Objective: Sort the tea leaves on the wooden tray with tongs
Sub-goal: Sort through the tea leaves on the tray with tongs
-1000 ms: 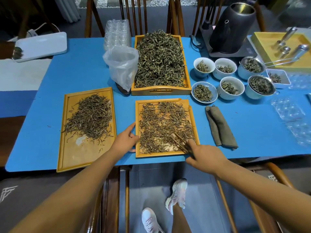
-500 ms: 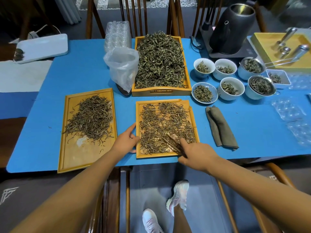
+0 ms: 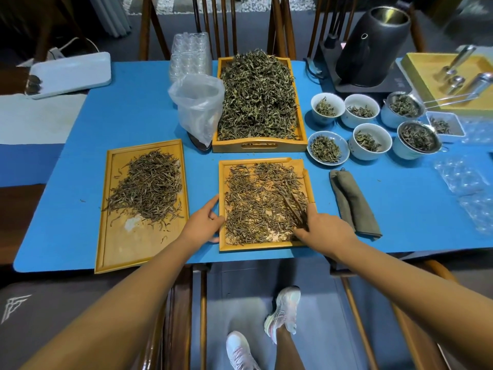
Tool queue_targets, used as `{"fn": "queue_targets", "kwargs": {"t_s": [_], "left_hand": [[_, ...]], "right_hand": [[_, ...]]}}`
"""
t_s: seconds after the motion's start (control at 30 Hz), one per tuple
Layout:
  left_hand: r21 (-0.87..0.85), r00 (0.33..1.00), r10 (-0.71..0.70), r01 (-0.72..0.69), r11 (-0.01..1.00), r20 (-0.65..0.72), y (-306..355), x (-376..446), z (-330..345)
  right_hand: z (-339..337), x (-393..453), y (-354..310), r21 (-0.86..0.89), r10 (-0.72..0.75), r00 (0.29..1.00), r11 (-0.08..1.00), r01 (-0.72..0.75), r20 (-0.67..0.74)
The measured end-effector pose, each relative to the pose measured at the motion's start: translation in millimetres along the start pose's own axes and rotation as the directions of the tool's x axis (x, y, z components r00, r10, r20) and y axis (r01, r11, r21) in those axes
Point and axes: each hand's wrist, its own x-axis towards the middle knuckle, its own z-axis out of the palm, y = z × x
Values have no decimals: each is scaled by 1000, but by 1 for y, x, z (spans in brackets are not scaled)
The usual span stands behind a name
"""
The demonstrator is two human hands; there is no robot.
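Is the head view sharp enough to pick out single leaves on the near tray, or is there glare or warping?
Head view: near tray sharp, single leaves distinct, no glare; tongs in the right hand slightly soft; wide-angle warping bows the blue table edges.

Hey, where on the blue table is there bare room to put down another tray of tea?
The widest bare patch of blue table lies behind the left flat tray, between the white board and the plastic bag. A smaller patch sits right of the folded grey cloth, before the clear blister trays. The far right is crowded with tea cups.
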Motion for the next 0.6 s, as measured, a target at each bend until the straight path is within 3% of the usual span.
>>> {"fn": "queue_targets", "kwargs": {"t_s": [0.6], "left_hand": [[-54,1000,-2,3,999,16,-3,2,-1]], "right_hand": [[-11,26,-5,152,120,993,981,-119,-1]]}}
